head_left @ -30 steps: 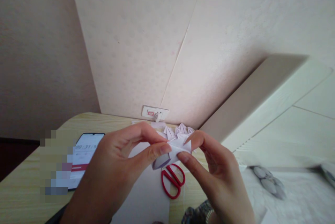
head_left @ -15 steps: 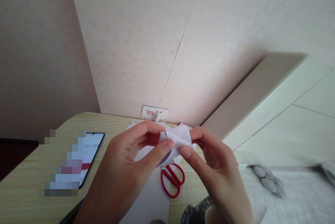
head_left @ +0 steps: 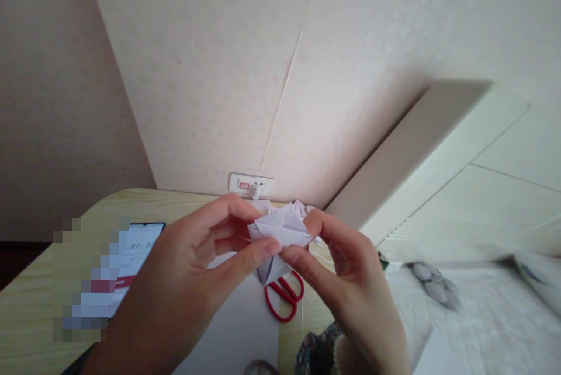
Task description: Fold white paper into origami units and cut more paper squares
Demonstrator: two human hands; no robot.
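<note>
A small piece of folded white paper [head_left: 283, 226] with creased, pointed flaps is held up between both hands. My left hand [head_left: 205, 264] pinches its left side, thumb across the near face. On its right side my right hand [head_left: 346, 264] grips it, thumb at the lower edge and index finger at the right corner. Below the paper, red-handled scissors [head_left: 283, 299] lie on the table, their blades hidden. White paper sheets [head_left: 236, 322] lie beneath my hands, and more folded paper pieces [head_left: 298, 207] sit behind, partly covered.
On the left of the wooden table [head_left: 30, 299] lies a phone [head_left: 135, 258], partly pixelated. A wall socket [head_left: 250, 184] with a plug is at the table's back edge. To the right stand a cream panel [head_left: 421, 170] and a light bed surface [head_left: 486, 316].
The folded paper has turned in my fingers, so a pointed lower flap now shows. Both hands keep hold of it. The whole view has shifted slightly.
</note>
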